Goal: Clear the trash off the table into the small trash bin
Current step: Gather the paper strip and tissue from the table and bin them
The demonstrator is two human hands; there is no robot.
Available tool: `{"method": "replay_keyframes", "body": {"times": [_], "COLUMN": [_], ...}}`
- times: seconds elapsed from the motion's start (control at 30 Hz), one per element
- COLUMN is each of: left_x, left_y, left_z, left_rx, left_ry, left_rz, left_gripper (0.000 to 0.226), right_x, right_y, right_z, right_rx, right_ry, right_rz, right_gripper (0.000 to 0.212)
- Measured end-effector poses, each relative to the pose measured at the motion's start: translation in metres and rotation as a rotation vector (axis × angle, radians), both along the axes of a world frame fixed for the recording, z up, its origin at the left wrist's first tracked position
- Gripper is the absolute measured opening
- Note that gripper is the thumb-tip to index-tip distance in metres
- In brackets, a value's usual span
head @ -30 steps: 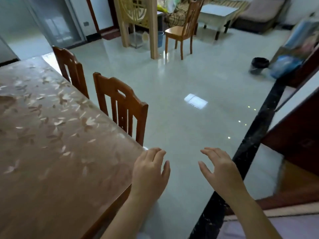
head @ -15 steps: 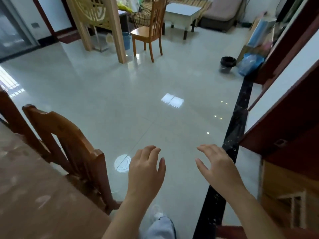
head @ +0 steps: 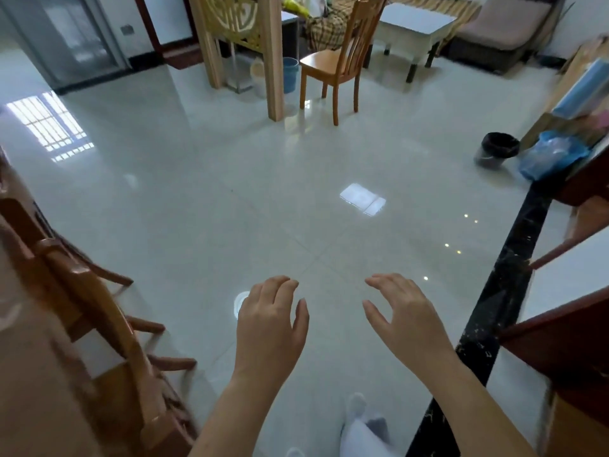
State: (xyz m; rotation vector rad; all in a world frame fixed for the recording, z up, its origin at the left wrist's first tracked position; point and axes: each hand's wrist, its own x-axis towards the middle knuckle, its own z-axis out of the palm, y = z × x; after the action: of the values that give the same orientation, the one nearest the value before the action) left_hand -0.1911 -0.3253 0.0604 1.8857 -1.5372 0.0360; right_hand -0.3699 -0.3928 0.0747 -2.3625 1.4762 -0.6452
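My left hand (head: 268, 328) and right hand (head: 403, 319) hang empty, fingers spread; the small black-lined trash bin (head: 497, 154) stands well beyond them, probably light, best gripped by its rim.

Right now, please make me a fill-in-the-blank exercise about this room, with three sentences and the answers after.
1. Both the left hand and the right hand hold ____.
2. The small bin with the black liner stands on the ____.
3. Right beside that bin lies a bag whose colour is ____.

Missing words: nothing; floor; blue
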Motion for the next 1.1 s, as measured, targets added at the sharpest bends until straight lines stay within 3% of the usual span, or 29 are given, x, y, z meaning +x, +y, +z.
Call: {"method": "replay_keyframes", "body": {"times": [0.4,0.6,0.87,1.1], "left_x": [0.035,0.071,0.159,0.295], "left_y": [-0.176,-0.218,-0.259,-0.303], "left_z": [0.014,0.019,0.009,0.008], "left_rx": [0.077,0.124,0.209,0.182], "left_ry": [-0.052,-0.031,0.003,0.041], "left_rz": [0.229,0.416,0.608,0.742], "left_gripper": [0.034,0.034,0.038,0.04], "right_x": [0.054,0.107,0.224,0.392], "right_y": [-0.23,-0.305,-0.368,-0.421], "right_z": [0.011,0.008,-0.008,-0.004], "right_rx": [-0.045,0.007,0.056,0.032], "right_ry": [-0.087,-0.083,-0.055,-0.034], "right_rz": [0.257,0.424,0.623,0.783], "right_gripper": [0.028,0.03,0.03,0.029]}}
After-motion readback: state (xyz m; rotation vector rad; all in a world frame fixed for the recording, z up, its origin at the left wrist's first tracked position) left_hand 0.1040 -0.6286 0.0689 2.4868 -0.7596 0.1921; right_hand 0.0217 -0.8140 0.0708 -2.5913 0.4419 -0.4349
